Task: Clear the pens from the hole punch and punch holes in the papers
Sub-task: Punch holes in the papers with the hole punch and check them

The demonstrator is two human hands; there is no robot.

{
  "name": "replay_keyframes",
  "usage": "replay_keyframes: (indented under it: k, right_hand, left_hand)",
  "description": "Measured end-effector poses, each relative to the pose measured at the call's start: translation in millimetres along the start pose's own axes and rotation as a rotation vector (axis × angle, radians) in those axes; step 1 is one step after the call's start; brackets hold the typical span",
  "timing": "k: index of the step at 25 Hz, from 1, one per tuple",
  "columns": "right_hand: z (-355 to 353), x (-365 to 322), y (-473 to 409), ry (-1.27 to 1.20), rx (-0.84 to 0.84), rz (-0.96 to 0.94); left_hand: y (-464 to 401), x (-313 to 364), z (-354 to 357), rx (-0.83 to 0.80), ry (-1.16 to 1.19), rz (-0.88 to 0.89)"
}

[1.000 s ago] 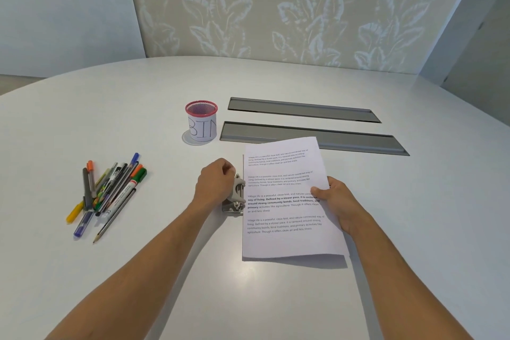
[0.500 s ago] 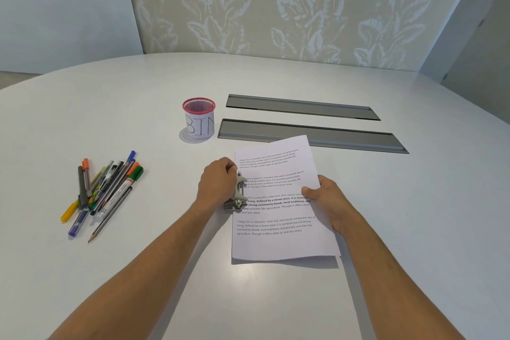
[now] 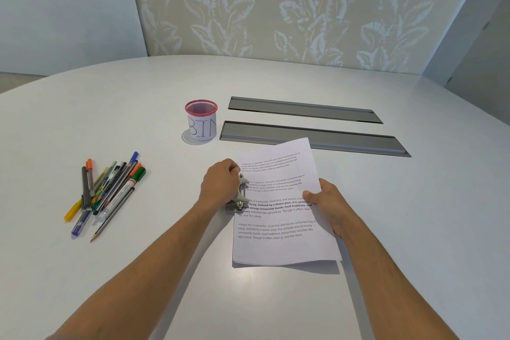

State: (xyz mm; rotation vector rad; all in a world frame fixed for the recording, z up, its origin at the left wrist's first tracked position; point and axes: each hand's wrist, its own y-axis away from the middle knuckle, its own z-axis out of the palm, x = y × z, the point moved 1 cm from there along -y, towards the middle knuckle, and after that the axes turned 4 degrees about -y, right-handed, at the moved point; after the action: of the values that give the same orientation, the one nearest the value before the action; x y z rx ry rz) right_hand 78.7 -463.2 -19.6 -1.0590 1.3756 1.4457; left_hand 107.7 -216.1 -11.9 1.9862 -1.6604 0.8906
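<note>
thin white paper is what i'm dealing with: a small stack of printed sheets (image 3: 278, 210) lying on the pale surface (image 3: 400, 229), its left edge fed into the metal hole punch (image 3: 239, 196). i'd judge the stack light, floppy and quick to fan or slide sheet over sheet, so it wants holding flat and square rather than lifting by a corner. my right hand (image 3: 329, 208) pinches the right edge of the stack, thumb on top of the text and fingers underneath as far as i can tell, on the side opposite the hole punch. my left hand (image 3: 220, 188) is curled closed over the hole punch from its left side, and i read that as resting on the lever; i cannot tell whether the lever is pressed.

the hole punch looks stiff and fairly heavy for its size, a good anchor, best pressed from straight above so it doesn't skid on the smooth surface. the pens (image 3: 106, 190) lie in a loose heap well to the left of the hole punch, clear of it. beyond the hole punch stands a red-rimmed mesh cup (image 3: 201, 121) labelled "bin", just left of two grey recessed panels (image 3: 311, 138).
</note>
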Motion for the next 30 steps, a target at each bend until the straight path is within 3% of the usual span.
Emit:
replay_keyframes:
  k: [15,20,24,30]
  right_hand:
    - [4.1,-2.4,2.8,0.113,0.044,-0.023]
    - [3.4,-0.9,2.4,0.113,0.039,-0.029]
    - [2.6,0.5,1.3,0.116,0.046,-0.039]
    - [2.1,1.3,1.1,0.128,0.044,-0.058]
  left_hand:
    - [-7.8,12.3,-0.1,0.061,-0.164,-0.172]
    - [-10.0,8.2,6.6,0.029,-0.138,-0.12]
    - [-9.7,2.7,8.5,0.038,-0.359,-0.038]
    - [-14.1,-11.7,13.2,0.016,-0.44,0.043]
